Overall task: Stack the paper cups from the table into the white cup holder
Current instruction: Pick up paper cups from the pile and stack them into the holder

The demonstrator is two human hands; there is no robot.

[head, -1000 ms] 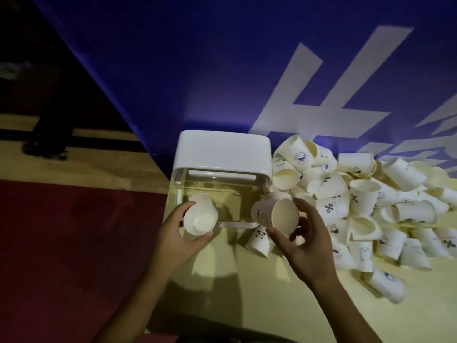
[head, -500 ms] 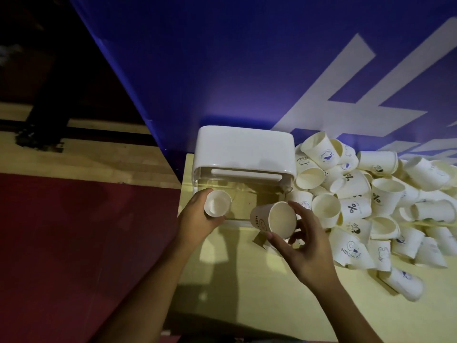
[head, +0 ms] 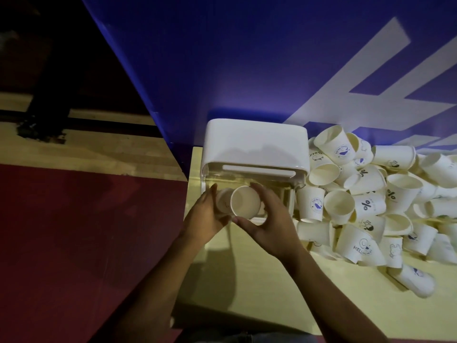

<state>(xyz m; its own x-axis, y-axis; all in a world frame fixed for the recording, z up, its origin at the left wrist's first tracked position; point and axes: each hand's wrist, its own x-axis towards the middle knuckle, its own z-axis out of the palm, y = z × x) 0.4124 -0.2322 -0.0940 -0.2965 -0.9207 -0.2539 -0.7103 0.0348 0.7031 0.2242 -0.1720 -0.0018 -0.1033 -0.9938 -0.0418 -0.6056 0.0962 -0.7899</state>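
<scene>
Just in front of the white cup holder [head: 256,144], the left hand [head: 205,219] grips a paper cup [head: 222,200] and the right hand [head: 269,226] clasps a second cup [head: 246,203] that overlaps it. If they are nested askew, a thin rim may crumple or jam.

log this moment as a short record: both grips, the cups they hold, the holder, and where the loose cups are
left grip: holds left cup, mostly hidden
right grip: holds right cup, mouth toward the camera
cups: right cup overlaps left cup, in front of the holder; nesting cannot be confirmed
white cup holder: on the table, against the blue panel
loose cups: heaped right of the holder
</scene>
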